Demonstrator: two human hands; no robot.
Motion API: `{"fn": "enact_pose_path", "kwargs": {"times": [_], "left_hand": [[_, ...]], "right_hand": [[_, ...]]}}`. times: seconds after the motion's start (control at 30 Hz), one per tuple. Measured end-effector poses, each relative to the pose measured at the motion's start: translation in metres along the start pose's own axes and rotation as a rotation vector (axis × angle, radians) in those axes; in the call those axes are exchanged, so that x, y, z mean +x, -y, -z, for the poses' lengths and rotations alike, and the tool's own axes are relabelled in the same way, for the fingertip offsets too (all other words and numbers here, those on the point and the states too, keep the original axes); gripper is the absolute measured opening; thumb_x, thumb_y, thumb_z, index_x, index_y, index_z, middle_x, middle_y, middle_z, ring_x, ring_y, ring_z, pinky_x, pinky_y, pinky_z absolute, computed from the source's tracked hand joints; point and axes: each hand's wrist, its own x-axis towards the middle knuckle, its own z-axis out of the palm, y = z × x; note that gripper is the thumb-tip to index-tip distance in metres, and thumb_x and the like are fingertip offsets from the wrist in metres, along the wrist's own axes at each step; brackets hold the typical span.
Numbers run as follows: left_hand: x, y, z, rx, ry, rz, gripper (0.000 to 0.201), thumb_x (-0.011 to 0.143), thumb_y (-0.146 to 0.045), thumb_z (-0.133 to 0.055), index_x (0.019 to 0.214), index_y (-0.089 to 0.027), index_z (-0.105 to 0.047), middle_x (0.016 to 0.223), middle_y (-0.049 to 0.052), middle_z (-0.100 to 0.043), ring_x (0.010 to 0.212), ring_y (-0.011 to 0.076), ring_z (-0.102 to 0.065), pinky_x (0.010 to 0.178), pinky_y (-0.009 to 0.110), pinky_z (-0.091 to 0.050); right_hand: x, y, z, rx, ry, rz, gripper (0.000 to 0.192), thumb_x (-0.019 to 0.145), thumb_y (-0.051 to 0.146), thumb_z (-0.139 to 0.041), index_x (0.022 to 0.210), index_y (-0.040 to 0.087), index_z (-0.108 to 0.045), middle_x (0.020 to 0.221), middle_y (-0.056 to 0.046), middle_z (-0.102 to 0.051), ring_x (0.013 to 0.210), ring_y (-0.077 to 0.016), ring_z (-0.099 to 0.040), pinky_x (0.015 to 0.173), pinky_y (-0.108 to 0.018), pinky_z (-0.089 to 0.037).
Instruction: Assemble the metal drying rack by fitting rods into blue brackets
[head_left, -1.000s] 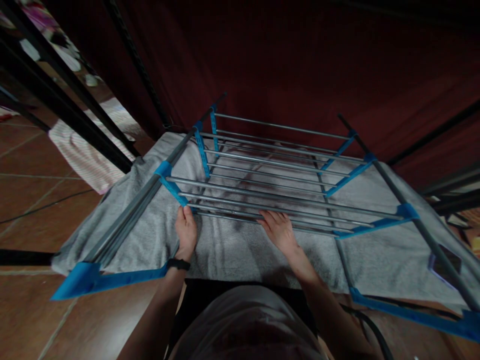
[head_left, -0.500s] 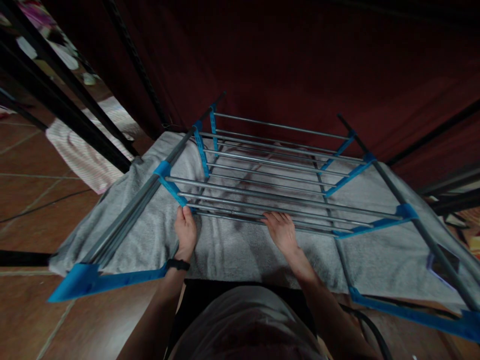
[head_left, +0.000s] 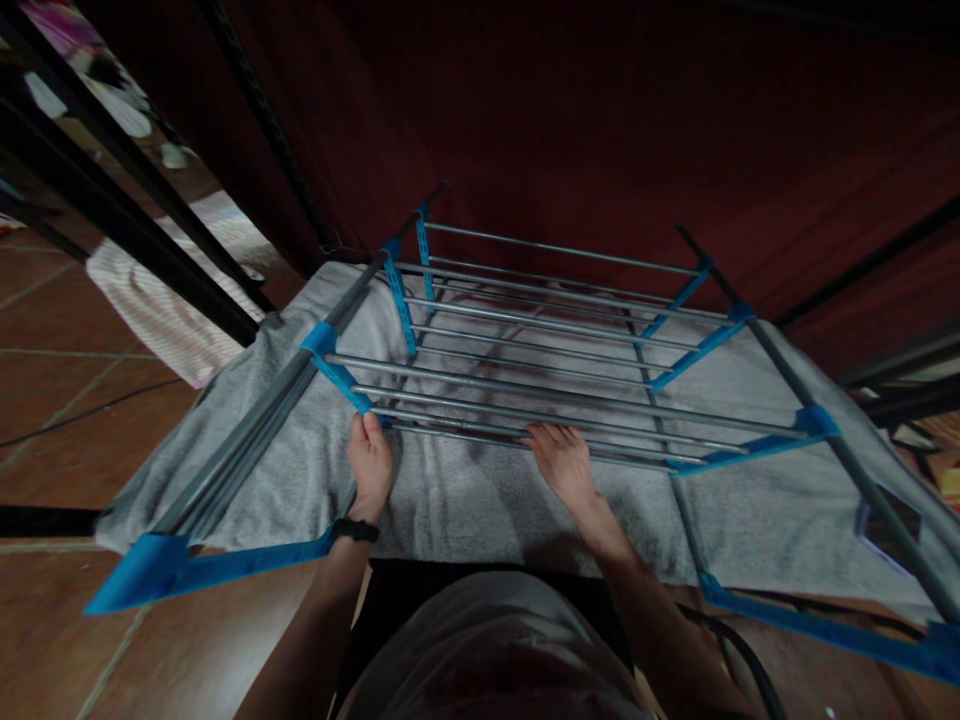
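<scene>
A shoe rack point(head_left: 525, 388) of grey metal tubes and blue plastic brackets lies on its side on a grey towel-like cover. My left hand point(head_left: 370, 460), with a dark band at the wrist, is closed at the lower end of a blue bracket point(head_left: 339, 380), where the rods meet it. Around the lowest front rod point(head_left: 465, 434), near its middle, curl the fingers of my right hand point(head_left: 561, 462). Part of each grip is hidden by the hand itself. On the right, another blue bracket point(head_left: 750, 447) joins the rods to the side tube.
The grey cover point(head_left: 480, 510) spreads under the rack. Behind hangs a dark red curtain point(head_left: 570, 120). Black metal posts point(head_left: 127, 190) and a striped cloth point(head_left: 172, 290) are at the left. A phone-like dark object point(head_left: 889, 530) lies at the right under the side tube.
The rack's left side tube and its blue fittings have shifted slightly outward to the left. Both hands keep their places on the rack.
</scene>
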Motion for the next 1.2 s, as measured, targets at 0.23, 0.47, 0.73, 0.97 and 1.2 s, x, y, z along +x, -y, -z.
{"fn": "enact_pose_path", "kwargs": {"times": [0.23,0.47,0.73,0.97,1.2], "left_hand": [[0.0007,0.0009,0.0000,0.016,0.009,0.010,0.043,0.100,-0.054,-0.027,0.088,-0.021,-0.053,0.073,0.001,-0.051,0.069,0.0179,-0.048,0.069,0.033,-0.043],[0.0009,0.0004,0.0001,0.006,0.007,0.004,0.039,0.099,-0.053,-0.028,0.086,-0.023,-0.050,0.073,0.001,-0.051,0.069,0.0187,-0.047,0.068,0.033,-0.041],[0.0003,-0.0014,0.0010,0.001,-0.004,-0.011,0.038,0.100,-0.051,-0.029,0.084,-0.023,-0.048,0.070,0.000,-0.049,0.066,0.0177,-0.047,0.064,0.032,-0.040],[0.0000,-0.0013,0.0016,-0.010,0.008,-0.015,0.038,0.099,-0.052,-0.028,0.084,-0.023,-0.048,0.069,-0.001,-0.047,0.066,0.0181,-0.046,0.065,0.032,-0.039],[0.0000,0.0017,0.0011,-0.012,0.012,-0.021,0.039,0.099,-0.053,-0.028,0.088,-0.023,-0.051,0.074,0.001,-0.051,0.069,0.0194,-0.048,0.067,0.033,-0.038]], "right_hand": [[0.0002,-0.0002,-0.0015,-0.024,-0.048,0.021,0.029,0.105,0.038,-0.046,0.109,0.025,-0.071,0.098,-0.004,-0.074,0.086,-0.0198,-0.062,0.082,-0.034,-0.039],[-0.0002,0.0000,-0.0015,-0.015,-0.067,0.027,0.030,0.105,0.037,-0.044,0.108,0.024,-0.071,0.097,-0.005,-0.073,0.086,-0.0202,-0.062,0.083,-0.035,-0.040],[0.0004,0.0007,-0.0006,-0.004,-0.085,0.030,0.028,0.104,0.037,-0.047,0.106,0.023,-0.071,0.096,-0.004,-0.074,0.085,-0.0200,-0.062,0.082,-0.034,-0.040],[0.0007,-0.0006,-0.0015,-0.005,-0.072,0.034,0.028,0.105,0.037,-0.046,0.106,0.024,-0.070,0.097,-0.005,-0.074,0.087,-0.0201,-0.063,0.081,-0.034,-0.040],[0.0005,-0.0007,-0.0022,0.008,-0.092,0.030,0.030,0.105,0.038,-0.044,0.105,0.025,-0.071,0.095,-0.005,-0.074,0.085,-0.0203,-0.063,0.081,-0.034,-0.040]]}}
